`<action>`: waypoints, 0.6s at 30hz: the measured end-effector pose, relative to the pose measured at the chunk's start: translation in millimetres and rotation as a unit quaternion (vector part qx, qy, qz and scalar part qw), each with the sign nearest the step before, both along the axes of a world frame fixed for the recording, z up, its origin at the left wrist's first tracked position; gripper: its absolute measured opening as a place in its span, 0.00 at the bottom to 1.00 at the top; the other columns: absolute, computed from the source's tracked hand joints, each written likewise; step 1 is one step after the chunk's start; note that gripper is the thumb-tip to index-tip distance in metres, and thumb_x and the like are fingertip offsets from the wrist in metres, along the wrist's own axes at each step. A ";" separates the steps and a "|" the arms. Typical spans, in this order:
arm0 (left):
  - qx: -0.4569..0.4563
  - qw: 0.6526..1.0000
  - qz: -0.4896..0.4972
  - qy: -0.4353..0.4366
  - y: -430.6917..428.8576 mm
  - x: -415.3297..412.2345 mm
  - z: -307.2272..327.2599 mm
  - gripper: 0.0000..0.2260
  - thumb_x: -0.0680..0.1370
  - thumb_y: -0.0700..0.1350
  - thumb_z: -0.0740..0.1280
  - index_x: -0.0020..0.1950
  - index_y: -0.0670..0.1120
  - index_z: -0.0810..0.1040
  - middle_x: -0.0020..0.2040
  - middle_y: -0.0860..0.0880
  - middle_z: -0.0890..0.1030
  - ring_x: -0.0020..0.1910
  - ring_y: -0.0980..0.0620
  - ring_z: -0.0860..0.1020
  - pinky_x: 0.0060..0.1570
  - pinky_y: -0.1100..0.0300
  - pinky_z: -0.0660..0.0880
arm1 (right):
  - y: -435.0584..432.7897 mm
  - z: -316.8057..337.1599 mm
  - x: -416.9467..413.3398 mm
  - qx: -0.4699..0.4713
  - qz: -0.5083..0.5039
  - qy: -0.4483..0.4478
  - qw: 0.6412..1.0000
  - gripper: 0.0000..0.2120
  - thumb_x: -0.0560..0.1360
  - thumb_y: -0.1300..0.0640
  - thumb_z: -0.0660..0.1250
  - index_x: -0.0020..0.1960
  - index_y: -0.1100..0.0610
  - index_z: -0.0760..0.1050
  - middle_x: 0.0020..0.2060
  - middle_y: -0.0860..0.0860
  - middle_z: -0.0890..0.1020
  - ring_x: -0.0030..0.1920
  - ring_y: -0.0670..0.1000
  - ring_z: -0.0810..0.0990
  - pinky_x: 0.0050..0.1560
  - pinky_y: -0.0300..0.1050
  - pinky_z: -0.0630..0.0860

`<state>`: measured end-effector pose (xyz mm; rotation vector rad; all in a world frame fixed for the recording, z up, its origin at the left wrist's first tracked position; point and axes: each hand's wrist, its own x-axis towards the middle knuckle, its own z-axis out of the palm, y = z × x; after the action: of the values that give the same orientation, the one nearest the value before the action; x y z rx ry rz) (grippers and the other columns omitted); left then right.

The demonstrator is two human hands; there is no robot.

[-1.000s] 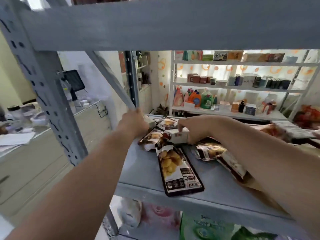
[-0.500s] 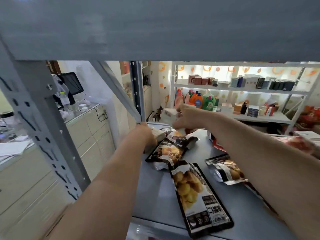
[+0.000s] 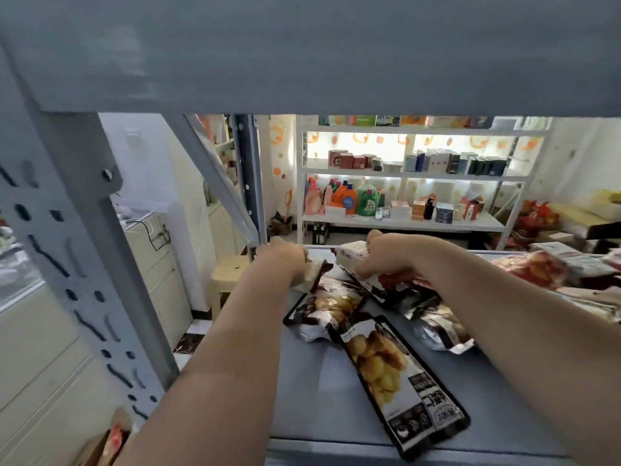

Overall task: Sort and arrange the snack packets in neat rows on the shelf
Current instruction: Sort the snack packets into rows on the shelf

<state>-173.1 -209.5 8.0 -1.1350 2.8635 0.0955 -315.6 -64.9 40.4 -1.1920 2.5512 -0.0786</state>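
On the grey shelf (image 3: 312, 391) lie several black snack packets printed with golden pieces. The nearest packet (image 3: 400, 381) lies flat, slanting toward the front edge. Another black packet (image 3: 327, 311) lies behind it, and a third (image 3: 437, 327) sits to the right under my forearm. My left hand (image 3: 285, 260) grips the white top edge of a packet (image 3: 314, 275) at the shelf's far left corner. My right hand (image 3: 393, 253) is closed on a white packet (image 3: 351, 255), held over a dark packet with red print.
A perforated grey upright (image 3: 77, 264) stands at left and a diagonal brace (image 3: 218, 183) crosses behind it. The upper shelf board (image 3: 302, 52) hangs low overhead. Red and white packets (image 3: 537, 270) pile at the right. A beige stool (image 3: 232, 270) stands beyond the shelf.
My right hand has come down with the white packet from above the shelf to the packets at the back. My left hand stays at the far left corner. The view has moved closer.
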 end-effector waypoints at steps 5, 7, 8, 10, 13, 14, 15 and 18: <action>0.073 0.989 -0.046 0.118 0.2 -3.8 -1.4 0.12 0.79 0.39 0.64 0.58 0.52 0.80 0.60 0.48 0.79 0.52 0.49 0.77 0.52 0.57 0.77 | 5.0 6.0 -8.0 -0.013 0.011 -0.021 1.000 0.42 0.67 0.41 0.71 0.74 0.50 0.55 0.54 0.52 0.76 0.47 0.53 0.80 0.51 0.51 0.79; 0.085 0.980 -0.027 0.180 -4.8 -2.1 -4.3 0.11 0.78 0.38 0.64 0.55 0.51 0.78 0.58 0.48 0.80 0.51 0.49 0.77 0.48 0.58 0.76 | -0.5 7.4 -10.0 -0.069 -0.008 -0.055 0.996 0.40 0.68 0.45 0.71 0.73 0.47 0.52 0.52 0.54 0.77 0.44 0.54 0.81 0.49 0.53 0.81; 0.088 0.975 -0.011 0.204 -7.5 -1.0 -5.6 0.12 0.77 0.38 0.64 0.57 0.50 0.77 0.58 0.47 0.79 0.53 0.49 0.77 0.51 0.56 0.76 | -4.9 6.7 -11.3 -0.106 -0.024 -0.072 0.991 0.38 0.70 0.47 0.71 0.71 0.47 0.51 0.50 0.55 0.78 0.42 0.54 0.82 0.45 0.52 0.82; 0.071 0.975 0.027 0.208 -12.0 1.5 -5.9 0.15 0.76 0.39 0.64 0.62 0.49 0.76 0.59 0.45 0.78 0.53 0.47 0.76 0.56 0.52 0.76 | -16.2 3.5 -13.2 -0.173 -0.049 -0.076 0.981 0.34 0.72 0.47 0.69 0.69 0.49 0.51 0.49 0.57 0.80 0.40 0.54 0.82 0.36 0.47 0.80; 0.068 0.985 0.067 0.140 -16.6 6.2 -4.4 0.17 0.75 0.48 0.68 0.63 0.49 0.74 0.55 0.45 0.74 0.51 0.47 0.76 0.54 0.53 0.78 | -37.7 -2.7 -7.8 -0.231 -0.075 -0.090 0.966 0.38 0.74 0.41 0.65 0.74 0.54 0.52 0.54 0.57 0.79 0.46 0.55 0.82 0.37 0.45 0.75; 0.095 0.983 0.068 0.140 -18.3 7.1 -4.9 0.18 0.75 0.49 0.69 0.64 0.49 0.74 0.55 0.45 0.74 0.51 0.47 0.76 0.52 0.54 0.78 | -44.6 -5.7 -4.3 -0.234 -0.079 -0.108 0.963 0.38 0.74 0.38 0.64 0.75 0.55 0.55 0.56 0.57 0.77 0.48 0.54 0.81 0.38 0.44 0.74; 0.114 0.980 0.066 0.147 -20.1 8.0 -5.8 0.18 0.75 0.49 0.69 0.64 0.49 0.74 0.55 0.46 0.75 0.51 0.48 0.76 0.50 0.56 0.78 | -51.3 -9.2 -0.5 -0.220 -0.074 -0.128 0.964 0.37 0.75 0.37 0.62 0.75 0.56 0.58 0.60 0.58 0.76 0.52 0.55 0.79 0.42 0.44 0.72; 0.108 0.977 0.065 0.172 -26.1 8.9 -11.0 0.19 0.76 0.50 0.69 0.66 0.50 0.74 0.61 0.45 0.77 0.52 0.48 0.75 0.48 0.58 0.72 | -59.9 -19.7 6.5 -0.117 -0.011 -0.147 0.982 0.31 0.80 0.42 0.58 0.76 0.61 0.61 0.71 0.60 0.70 0.66 0.59 0.71 0.58 0.48 0.69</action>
<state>-164.3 -235.6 -3.0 -1.3764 2.9576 0.6546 -309.1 -124.8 20.7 -1.1349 2.3399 -0.5321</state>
